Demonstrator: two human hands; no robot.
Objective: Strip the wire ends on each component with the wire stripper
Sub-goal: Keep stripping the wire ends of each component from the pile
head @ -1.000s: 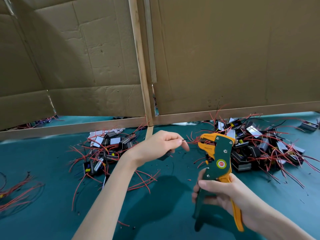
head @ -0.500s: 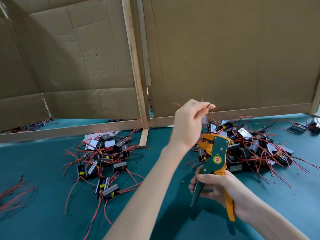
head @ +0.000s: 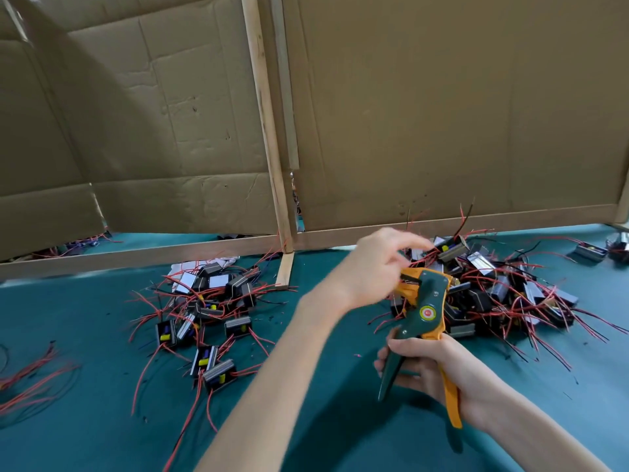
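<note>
While I watch from the head camera, the wire stripper [head: 425, 308], green with orange jaws and one orange handle, stands upright above the teal tabletop [head: 85, 420], just in front of the right pile of components [head: 503, 284]. The right hand [head: 429, 366] grips both handles from below, fingers curled round them. The handles are spread apart, so I judge the tool is not being squeezed.

The left hand [head: 377, 267] is blurred just above the stripper's head, fingers stretched toward the right pile. I cannot tell whether it holds a wire or nothing. It partly hides the jaws, and I see no wire seated in them.

That right pile is a dense tangle of small black blocks with red and black leads. A looser left pile of components [head: 211, 301] lies well apart across the tabletop. I take the left pile as finished and the right as waiting, but the wire ends are too small to confirm. By that reading, more than half remains.

Loose red wires [head: 30, 379] lie at the far left edge. A cardboard wall [head: 442, 114] on a wooden frame [head: 269, 131] stands behind everything.
</note>
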